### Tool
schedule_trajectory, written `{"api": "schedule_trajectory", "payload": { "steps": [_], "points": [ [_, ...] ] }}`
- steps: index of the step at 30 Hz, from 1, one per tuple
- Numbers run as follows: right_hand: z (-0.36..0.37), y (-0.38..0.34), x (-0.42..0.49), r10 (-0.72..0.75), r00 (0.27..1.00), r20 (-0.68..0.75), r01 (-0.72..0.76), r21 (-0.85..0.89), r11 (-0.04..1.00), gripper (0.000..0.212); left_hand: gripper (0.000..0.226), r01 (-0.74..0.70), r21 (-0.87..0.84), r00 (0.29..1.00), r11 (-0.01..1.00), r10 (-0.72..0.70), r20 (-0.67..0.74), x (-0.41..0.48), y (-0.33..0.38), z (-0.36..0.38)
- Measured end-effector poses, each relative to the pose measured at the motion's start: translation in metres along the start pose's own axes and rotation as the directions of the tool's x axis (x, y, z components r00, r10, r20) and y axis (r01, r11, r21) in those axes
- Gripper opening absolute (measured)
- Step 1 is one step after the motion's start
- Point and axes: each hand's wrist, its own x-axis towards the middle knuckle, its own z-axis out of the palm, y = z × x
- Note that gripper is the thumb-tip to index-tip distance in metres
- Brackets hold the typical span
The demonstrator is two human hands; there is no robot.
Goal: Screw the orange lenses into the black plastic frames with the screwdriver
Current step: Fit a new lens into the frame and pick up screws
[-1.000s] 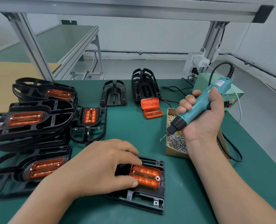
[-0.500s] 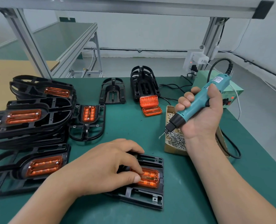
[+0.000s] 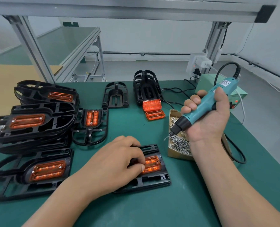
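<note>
Left hand (image 3: 116,164): fingertips curled, pinching lens (image 3: 153,163) in frame (image 3: 154,182).
Right hand (image 3: 209,122): wrapped round screwdriver (image 3: 206,106), bit above screw box (image 3: 179,145).
Loose lenses (image 3: 152,108): 2, touching rear stack (image 3: 145,86).

Lit bright and even from overhead. Noted only soft shadows under the left hand (image 3: 113,163) on the bench (image 3: 193,202). Saw wide-angle bowing toward edges, slight softness there.

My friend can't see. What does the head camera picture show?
A person's left hand holds an orange lens in a black frame on a green table, while the right hand grips a blue screwdriver above a box of screws. Stacked frames with lenses sit at left.
</note>
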Motion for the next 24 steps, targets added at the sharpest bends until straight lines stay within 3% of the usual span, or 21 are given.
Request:
{"api": "schedule_trajectory", "payload": {
  "steps": [9, 16, 24],
  "points": [
    [-0.008, -0.019, 0.01, -0.075, 0.996, -0.049, 0.079, 0.072, 0.994, 0.035, 0.017, -0.017, -0.022, 1.0, 1.0, 0.017, 0.017, 0.012, 0.002, 0.0],
    [-0.016, -0.034, 0.019, -0.15, 0.981, -0.124, 0.172, 0.183, 0.968, 0.032, 0.017, -0.114, -0.01, 0.974, 0.993, 0.11, -0.198, 0.045, 0.022, -0.008],
    [-0.029, -0.047, 0.026, -0.213, 0.96, -0.179, 0.255, 0.259, 0.931, 0.033, 0.019, -0.327, 0.227, 0.941, 0.917, 0.339, -0.016, 0.107, 0.059, 0.015]
  ]
}}
